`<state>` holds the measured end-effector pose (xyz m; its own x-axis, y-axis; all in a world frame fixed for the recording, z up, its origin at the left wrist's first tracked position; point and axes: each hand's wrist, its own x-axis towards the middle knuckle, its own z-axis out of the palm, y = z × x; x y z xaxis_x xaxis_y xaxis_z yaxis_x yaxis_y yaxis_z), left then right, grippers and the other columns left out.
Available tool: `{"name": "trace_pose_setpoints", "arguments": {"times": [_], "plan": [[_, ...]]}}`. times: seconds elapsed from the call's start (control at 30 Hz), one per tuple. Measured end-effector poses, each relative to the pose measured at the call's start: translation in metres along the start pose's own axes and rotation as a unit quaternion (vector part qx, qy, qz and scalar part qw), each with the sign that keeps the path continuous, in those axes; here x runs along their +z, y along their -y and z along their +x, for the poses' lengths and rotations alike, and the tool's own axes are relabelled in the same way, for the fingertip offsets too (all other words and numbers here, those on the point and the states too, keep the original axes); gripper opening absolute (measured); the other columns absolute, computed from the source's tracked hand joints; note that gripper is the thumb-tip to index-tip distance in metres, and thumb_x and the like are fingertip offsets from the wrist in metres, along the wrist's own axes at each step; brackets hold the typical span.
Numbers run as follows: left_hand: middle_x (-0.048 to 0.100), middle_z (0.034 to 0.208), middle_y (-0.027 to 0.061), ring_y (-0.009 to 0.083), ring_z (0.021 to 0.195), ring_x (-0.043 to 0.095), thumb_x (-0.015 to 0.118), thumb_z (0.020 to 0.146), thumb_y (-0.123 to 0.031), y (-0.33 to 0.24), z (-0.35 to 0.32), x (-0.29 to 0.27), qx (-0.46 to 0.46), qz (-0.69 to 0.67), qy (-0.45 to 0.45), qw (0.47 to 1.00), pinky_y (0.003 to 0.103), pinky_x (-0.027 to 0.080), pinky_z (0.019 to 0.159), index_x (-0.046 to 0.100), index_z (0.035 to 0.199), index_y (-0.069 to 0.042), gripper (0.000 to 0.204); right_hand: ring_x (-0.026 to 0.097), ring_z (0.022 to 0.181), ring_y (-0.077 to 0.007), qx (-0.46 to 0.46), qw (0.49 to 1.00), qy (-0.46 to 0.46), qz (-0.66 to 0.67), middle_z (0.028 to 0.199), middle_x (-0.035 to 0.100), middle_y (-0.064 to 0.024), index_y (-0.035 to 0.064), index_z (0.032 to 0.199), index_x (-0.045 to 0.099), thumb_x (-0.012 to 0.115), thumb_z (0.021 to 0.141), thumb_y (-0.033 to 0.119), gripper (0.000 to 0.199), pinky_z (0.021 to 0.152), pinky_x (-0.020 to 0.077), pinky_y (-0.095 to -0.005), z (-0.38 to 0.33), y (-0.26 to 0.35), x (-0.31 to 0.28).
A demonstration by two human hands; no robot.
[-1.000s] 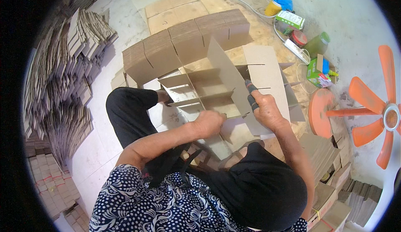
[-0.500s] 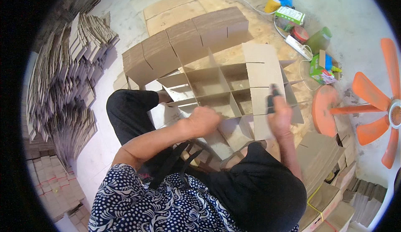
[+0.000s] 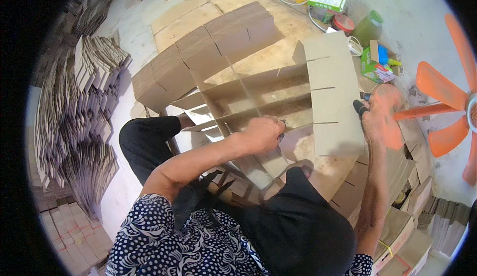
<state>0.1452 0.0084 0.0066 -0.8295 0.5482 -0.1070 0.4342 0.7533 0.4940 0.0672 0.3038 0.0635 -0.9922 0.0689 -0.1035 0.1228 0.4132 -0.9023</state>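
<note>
Before me stands a lattice of interlocked cardboard divider strips, forming open cells. My left hand is closed over the near side of the lattice, pinching a cross strip; dark covers show on its fingertips. On the right side, a broad slotted cardboard strip leans across the ends of the long strips, its slots facing me. My right hand is just beyond that strip's right edge, with two dark-covered fingers apart. One fingertip reaches the edge, and I cannot tell whether it presses there. Nothing shows between the fingers.
A row of packed cardboard strips stands at the far side. Large stacks of cardboard pieces lie to the left. At right are an orange fan, a green box and jars. Cardboard bundles sit near my right knee.
My right hand has moved from over the slotted strip to the right, past its edge. The slotted strip has shifted right. My left hand has moved slightly right along the lattice.
</note>
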Motion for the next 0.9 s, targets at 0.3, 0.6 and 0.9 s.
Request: {"name": "trace_pose_setpoints", "arguments": {"times": [0.3,0.6,0.9], "plan": [[0.062,0.097,0.0182,0.0367,0.095,0.059,0.055,0.075,-0.014,-0.004,-0.006,0.003,-0.051,-0.008,0.082,0.995,0.047,0.048,0.08,0.061,0.103,-0.004,0.03,0.049,0.075,-0.0115,-0.077,0.987,-0.084,-0.115,0.082,0.057,-0.0034,-0.0008,0.102,0.055,0.053,0.09,0.01,0.016,0.068,0.0407,-0.0253,-0.032,0.013,-0.056],[0.062,0.083,0.0219,0.0394,0.08,0.062,0.054,0.072,-0.009,-0.012,-0.031,-0.019,-0.038,0.023,0.101,0.994,0.049,0.05,0.068,0.056,0.085,0.002,0.017,0.045,0.061,-0.0148,-0.045,0.913,-0.246,-0.323,0.065,0.05,-0.0137,-0.0033,0.09,0.057,0.052,0.092,0.011,0.015,0.056,0.0432,-0.0315,-0.198,-0.065,-0.111],[0.062,0.08,0.0218,0.0394,0.08,0.062,0.056,0.073,-0.008,-0.024,-0.027,0.003,-0.058,0.003,0.025,0.998,0.048,0.05,0.068,0.055,0.086,0.0,0.015,0.061,0.07,-0.027,-0.152,0.932,-0.129,-0.302,0.081,0.061,-0.0205,-0.0001,0.104,0.058,0.052,0.09,0.005,0.015,0.064,0.0484,-0.0342,-0.147,0.014,-0.051]]}}
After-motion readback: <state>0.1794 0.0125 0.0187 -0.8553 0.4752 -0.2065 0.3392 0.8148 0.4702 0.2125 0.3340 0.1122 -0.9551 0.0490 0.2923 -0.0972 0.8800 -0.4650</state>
